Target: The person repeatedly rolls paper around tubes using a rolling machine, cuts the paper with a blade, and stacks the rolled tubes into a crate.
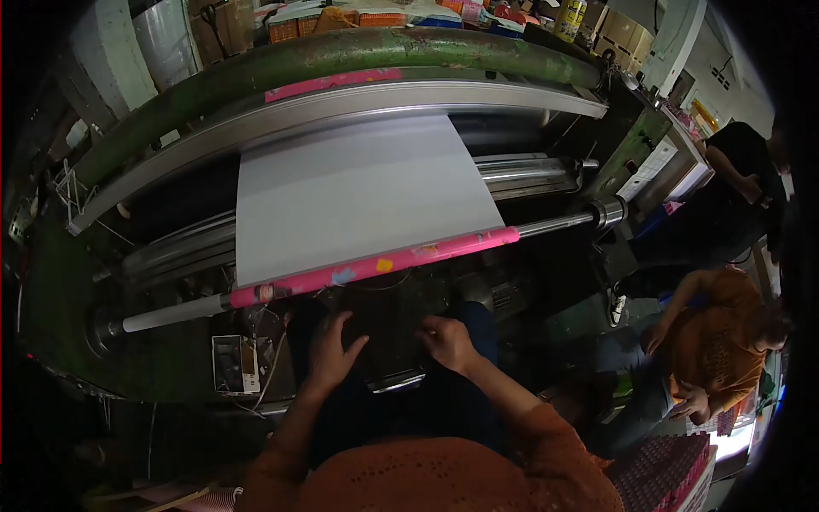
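Note:
A wide white sheet (pixel 358 192) comes down from the machine to a pink patterned roll (pixel 375 266) on a metal shaft (pixel 554 224). My left hand (pixel 335 352) is below the roll, over my left leg, with thumb and fingers apart and nothing in it. To its right, my right hand (pixel 450 343) is above my right thigh, its fingers curled in and no object showing in them. Both hands are apart from the roll and the sheet.
A long metal bar (pixel 341 115) and a green beam (pixel 384 51) span the machine. A small open box (pixel 235 364) with wires sits at left. A seated person in an orange shirt (pixel 712 341) and a person in black (pixel 734 171) are at right.

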The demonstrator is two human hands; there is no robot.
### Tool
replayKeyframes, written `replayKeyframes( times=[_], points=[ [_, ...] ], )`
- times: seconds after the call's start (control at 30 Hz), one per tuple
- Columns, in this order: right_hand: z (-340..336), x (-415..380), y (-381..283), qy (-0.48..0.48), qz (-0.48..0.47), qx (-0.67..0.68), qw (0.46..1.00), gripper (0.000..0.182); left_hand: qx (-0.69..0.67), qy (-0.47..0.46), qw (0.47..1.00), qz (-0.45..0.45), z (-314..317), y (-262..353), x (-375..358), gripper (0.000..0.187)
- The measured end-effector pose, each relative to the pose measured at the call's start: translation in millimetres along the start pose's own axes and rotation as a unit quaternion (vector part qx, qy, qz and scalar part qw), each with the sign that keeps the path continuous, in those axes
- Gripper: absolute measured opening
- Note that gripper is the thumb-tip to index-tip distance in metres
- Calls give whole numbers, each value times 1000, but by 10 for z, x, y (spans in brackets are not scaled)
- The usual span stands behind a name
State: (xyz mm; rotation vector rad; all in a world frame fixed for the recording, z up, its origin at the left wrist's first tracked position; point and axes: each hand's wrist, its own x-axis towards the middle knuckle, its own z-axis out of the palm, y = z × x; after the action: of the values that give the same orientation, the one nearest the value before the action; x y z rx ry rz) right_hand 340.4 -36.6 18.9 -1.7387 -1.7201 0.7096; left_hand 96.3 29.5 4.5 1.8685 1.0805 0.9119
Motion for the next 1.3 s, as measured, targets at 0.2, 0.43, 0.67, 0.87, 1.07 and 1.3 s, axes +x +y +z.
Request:
replayKeyframes(
  times=[0.2, 0.43, 0.67, 0.87, 1.07, 1.3],
  points=[
    [147, -279, 448, 28, -1, -75, 997, 14, 380, -22, 923, 60, 24, -490, -176, 28],
    [175, -251, 469, 20, -18, -105, 994, 11, 377, 2, 923, 75, 24, -498, -156, 23],
    [159, -249, 421, 15, -15, -103, 994, 9, 364, 2, 929, 68, 31, -477, -142, 21],
    [232, -265, 514, 30, -38, -123, 991, 7, 347, 17, 935, 69, 25, -469, -148, 21],
    [-116, 38, 112, -85, 32, -7, 996, 6, 326, 19, 941, 93, 13, -528, -125, 21],
    [-379, 1472, -1758, -66, -253, 29, 965, 4, 276, -77, 954, 84, -51, -231, 7, 20]
  ],
)
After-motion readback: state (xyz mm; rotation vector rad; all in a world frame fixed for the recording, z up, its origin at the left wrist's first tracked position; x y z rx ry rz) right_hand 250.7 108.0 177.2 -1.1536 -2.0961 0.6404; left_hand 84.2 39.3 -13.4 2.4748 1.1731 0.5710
